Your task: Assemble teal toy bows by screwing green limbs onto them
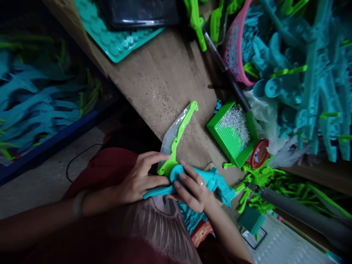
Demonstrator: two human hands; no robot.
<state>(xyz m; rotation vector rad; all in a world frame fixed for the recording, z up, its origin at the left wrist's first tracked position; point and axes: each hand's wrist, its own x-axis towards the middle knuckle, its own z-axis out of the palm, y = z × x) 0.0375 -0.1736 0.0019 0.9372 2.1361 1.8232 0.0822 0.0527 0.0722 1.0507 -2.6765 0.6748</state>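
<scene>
Blue part (205, 176) is held just above the person's lap, low and central in view: glossy, with a round disc (176, 173), a narrow arm reaching left and a blocky, jagged end on the right. From the far left, a crate (95, 118) is heaped with blue pieces (41, 99) and a few green ones, and a black cable (67, 165) loops on the floor. Next comes a teal tray (117, 47) with rounded bumps, a dark case (143, 14) overlapping it. The left hand (150, 174), below a pale wristband (78, 205), pinches the lower end of a bright green part (180, 134) between forefinger and thumb. That part is slim and wavy-edged, backed by a clear blade (168, 140), and slants up over the speckled table (154, 80); the disc overlaps its rounded end. The right hand (195, 187), wearing a ring, curls over Blue part with slightly parted fingers, tips on and beside the disc; its thumb is mostly hidden. Farther right stand a pink basket (233, 55) of blue pieces, a green basket (217, 126) of silvery bits, a small red basket (264, 154), a green heap (261, 179) and a grey tool (297, 205).
</scene>
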